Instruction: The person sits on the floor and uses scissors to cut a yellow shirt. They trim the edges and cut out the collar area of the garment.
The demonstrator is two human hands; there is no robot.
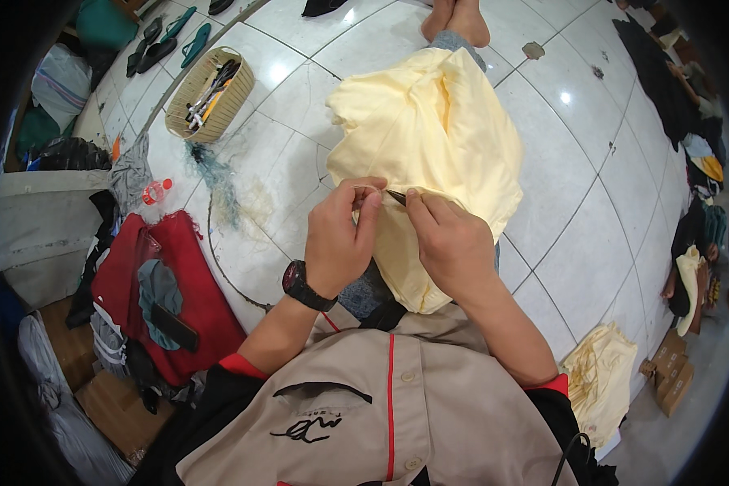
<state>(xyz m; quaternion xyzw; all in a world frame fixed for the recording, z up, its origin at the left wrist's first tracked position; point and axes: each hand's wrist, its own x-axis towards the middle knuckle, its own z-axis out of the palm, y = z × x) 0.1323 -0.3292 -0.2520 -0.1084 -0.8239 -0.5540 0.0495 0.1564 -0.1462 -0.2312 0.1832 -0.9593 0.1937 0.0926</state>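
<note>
Mid-frame, your left hand [338, 233] is pinching yellow cloth [431, 142] while your right hand [454, 243] is gripping a dark tool [396, 197].

Yellow cloth [471, 158] matt; floor tiles [560, 166] glossy

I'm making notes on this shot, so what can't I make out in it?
All in the head view:
Dark pointed tool: its handle end is hidden by the right hand.
Whether the left hand pinches a thread: too small to tell.
Bottom of the basket: hidden by the things heaped in it.
Black item: cut off by the top edge, kind unclear.
</note>
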